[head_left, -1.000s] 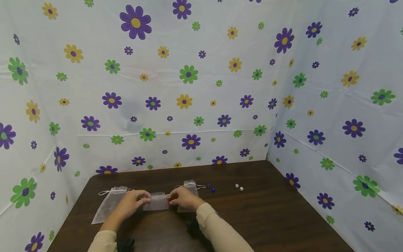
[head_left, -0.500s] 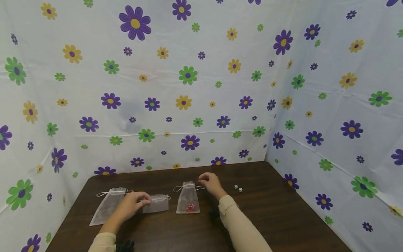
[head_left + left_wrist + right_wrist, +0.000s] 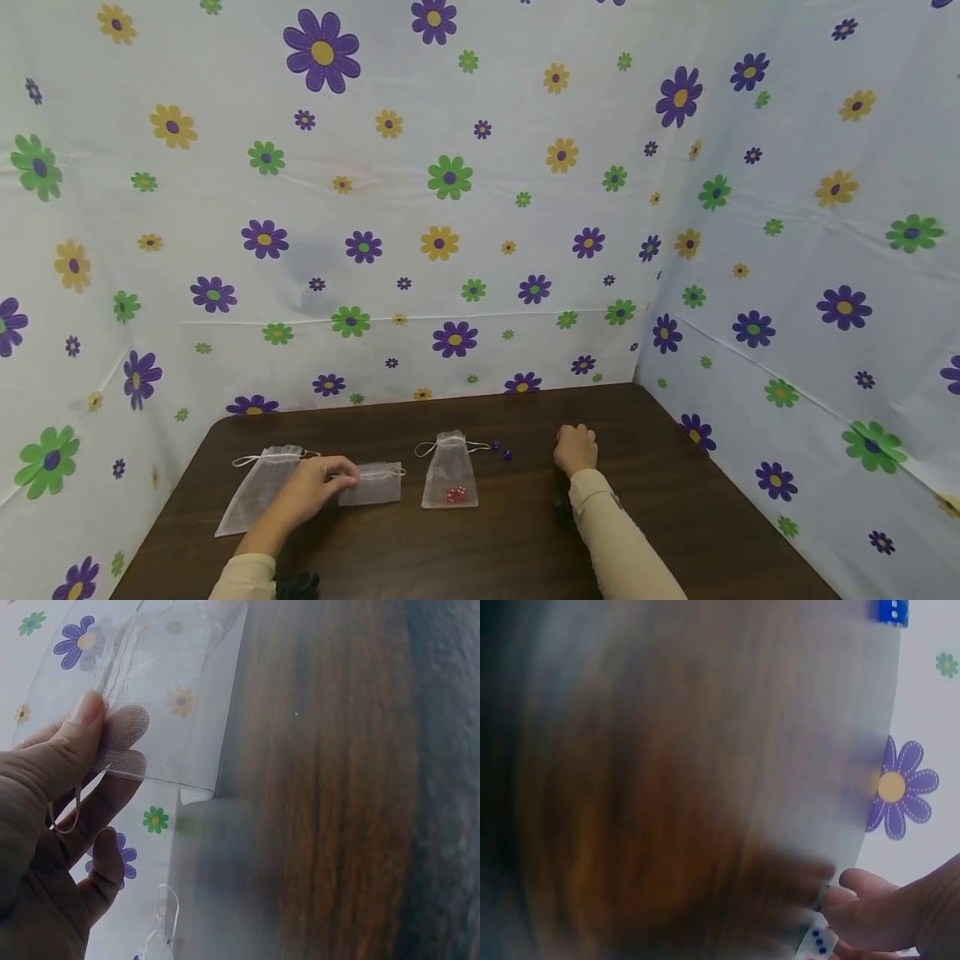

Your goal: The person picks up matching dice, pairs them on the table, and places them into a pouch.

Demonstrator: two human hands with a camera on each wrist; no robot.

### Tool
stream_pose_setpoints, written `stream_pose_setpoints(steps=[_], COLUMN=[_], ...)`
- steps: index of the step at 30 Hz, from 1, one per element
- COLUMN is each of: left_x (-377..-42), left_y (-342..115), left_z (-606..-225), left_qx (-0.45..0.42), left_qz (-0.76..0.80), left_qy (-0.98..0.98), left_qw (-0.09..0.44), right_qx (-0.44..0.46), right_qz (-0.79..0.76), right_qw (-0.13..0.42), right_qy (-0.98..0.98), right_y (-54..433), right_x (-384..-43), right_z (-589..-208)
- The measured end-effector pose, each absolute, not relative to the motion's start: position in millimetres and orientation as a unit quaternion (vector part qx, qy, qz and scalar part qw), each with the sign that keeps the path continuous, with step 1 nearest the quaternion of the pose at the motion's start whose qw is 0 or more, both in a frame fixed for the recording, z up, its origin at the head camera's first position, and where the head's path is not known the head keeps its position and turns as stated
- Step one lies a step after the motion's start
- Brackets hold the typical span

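My left hand pinches a small sheer white drawstring pouch by its gathered edge, thumb on top. In the left wrist view the pouch looks see-through and hangs from thumb and fingers. My right hand is over at the right of the table, fingers curled down around white dice, which it hides in the head view. A white die with dark pips shows at its fingertips in the right wrist view. Between the hands lies another sheer pouch with red dice inside.
Two blue dice sit just right of the middle pouch's cord. A third sheer pouch lies left, partly behind my left forearm. The dark wooden table meets a flower-printed cloth backdrop behind and at both sides.
My right hand has left the held pouch, moved right past the middle pouch and the blue dice, and come down over the white dice. My left hand keeps its pinch on the pouch.
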State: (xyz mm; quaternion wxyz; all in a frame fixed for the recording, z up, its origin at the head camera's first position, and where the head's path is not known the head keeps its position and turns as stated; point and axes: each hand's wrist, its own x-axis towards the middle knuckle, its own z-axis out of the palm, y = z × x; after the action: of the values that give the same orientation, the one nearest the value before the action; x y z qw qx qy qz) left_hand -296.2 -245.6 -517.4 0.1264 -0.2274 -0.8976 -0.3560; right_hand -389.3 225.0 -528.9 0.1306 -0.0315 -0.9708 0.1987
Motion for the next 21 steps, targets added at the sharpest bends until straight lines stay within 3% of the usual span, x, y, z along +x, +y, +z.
stream_pose_setpoints(steps=[12,21], left_x=[-295.0,-294.1], left_y=[-247.8,-246.6], left_z=[-522.8,-522.1], left_qx=[-0.231,-0.227], left_qz=[-0.368,-0.355], left_qy=[-0.891,-0.898], left_qw=[0.128,0.124], right_qx=[0.012,0.049], right_qz=[0.223,0.262], right_qw=[0.150,0.119], right_qy=[-0.963,-0.956], right_y=[224.3,200.9], right_x=[-397.9,-407.2], right_z=[-521.8,-504.3])
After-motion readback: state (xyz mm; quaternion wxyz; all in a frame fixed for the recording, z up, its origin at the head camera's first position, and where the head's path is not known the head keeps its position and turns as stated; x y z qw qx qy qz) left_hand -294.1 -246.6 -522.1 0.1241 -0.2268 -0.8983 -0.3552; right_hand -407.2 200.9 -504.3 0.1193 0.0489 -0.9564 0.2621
